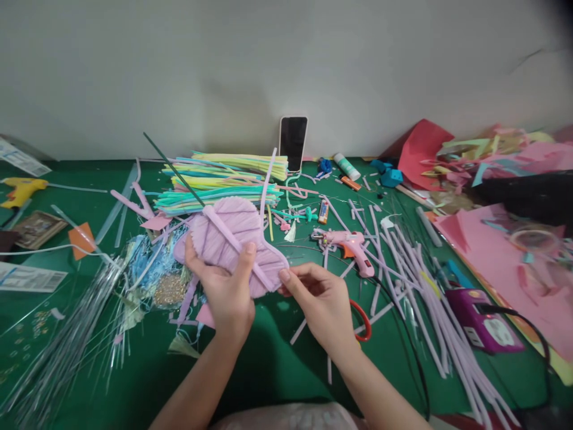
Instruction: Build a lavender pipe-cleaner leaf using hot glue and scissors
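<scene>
left hand [227, 289] clasping, right hand [321, 300] pinching lilac shape [244, 224]

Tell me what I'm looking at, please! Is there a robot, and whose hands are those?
There's no robot here, just a person using two bare hands. A camera worn on their head looks forward and down, so you see almost what they see.

The left hand holds a lilac, ribbed piece, with its thumb on the front. A thin dark stick pokes out at the upper left. The right hand pinches at the piece's lower right edge.

On the green table lie bundles of colourful strips, loose lilac strips, a pink glue gun and a yellow one. At the back, a phone leans against the wall.
</scene>
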`<act>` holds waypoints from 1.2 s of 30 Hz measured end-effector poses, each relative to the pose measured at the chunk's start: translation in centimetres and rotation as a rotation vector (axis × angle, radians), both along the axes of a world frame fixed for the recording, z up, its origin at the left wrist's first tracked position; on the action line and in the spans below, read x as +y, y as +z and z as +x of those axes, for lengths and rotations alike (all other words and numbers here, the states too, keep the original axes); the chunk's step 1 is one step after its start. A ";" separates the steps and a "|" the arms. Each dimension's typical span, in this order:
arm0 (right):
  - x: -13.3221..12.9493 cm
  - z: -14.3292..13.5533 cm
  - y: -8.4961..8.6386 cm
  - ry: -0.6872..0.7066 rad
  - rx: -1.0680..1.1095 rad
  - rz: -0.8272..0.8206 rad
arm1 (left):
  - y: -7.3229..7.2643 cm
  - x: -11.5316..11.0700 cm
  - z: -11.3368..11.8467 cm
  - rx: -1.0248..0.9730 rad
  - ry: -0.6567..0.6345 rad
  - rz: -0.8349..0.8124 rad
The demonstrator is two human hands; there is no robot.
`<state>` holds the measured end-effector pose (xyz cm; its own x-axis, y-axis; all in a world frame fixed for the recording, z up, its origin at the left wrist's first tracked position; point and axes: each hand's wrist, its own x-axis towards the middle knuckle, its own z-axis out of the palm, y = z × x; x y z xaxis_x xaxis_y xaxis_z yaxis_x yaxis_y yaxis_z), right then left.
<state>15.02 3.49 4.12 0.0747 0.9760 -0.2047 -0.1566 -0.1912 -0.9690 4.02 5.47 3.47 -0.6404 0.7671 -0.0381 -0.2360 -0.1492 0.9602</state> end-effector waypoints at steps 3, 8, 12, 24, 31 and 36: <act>-0.2 -0.3 -0.3 -0.019 0.068 -0.031 | -0.4 0.0 -0.3 0.106 0.022 0.035; -0.7 -0.4 -1.1 0.025 0.196 -0.119 | -0.8 0.2 -0.6 0.121 0.027 0.052; -0.9 -0.7 -1.6 0.073 0.212 -0.150 | -1.2 0.3 -0.6 0.152 0.040 0.053; -1.5 -0.5 -2.7 0.200 0.032 -0.080 | -1.2 0.1 -0.6 0.221 0.093 0.078; -0.4 0.1 -1.0 0.039 0.095 0.027 | -0.6 -0.3 -0.1 0.032 -0.088 0.030; 0.8 1.0 0.1 0.024 0.005 0.053 | -0.8 -0.7 0.0 0.013 -0.178 -0.013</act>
<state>15.98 4.31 4.21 0.0500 0.9869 -0.1533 -0.1576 -0.1438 -0.9770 4.04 4.80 2.67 -0.4952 0.8678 -0.0416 -0.2453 -0.0937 0.9649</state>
